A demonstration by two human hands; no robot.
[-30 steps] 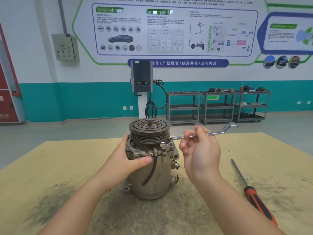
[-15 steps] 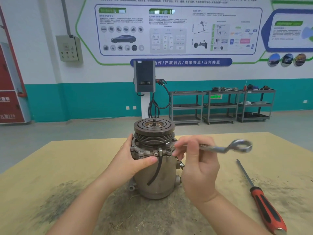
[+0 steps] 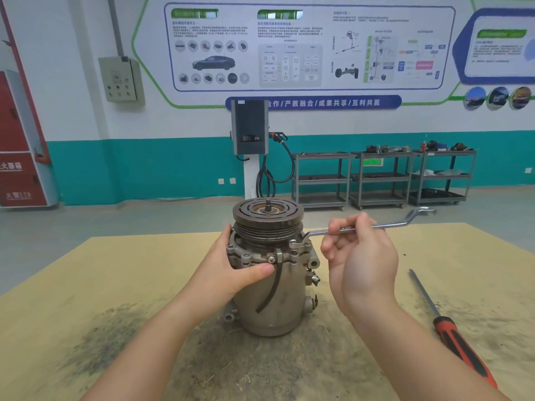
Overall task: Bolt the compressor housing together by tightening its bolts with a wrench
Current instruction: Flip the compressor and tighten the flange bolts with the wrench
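A single head-worn view is given, aimed forward and slightly downward over the tan, dust-stained worktable, taken close, with the teal-and-white back wall seen beyond.

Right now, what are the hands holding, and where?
The right hand pinches the wrench mid-shank. The left hand grips the compressor around its upper flange.

Dull metal on a rough board

The compressor is matt, grimy cast metal; the wrench is bright polished steel; the table at lower frame is rough, stained fibreboard; the screwdriver grip looks glossy plastic.
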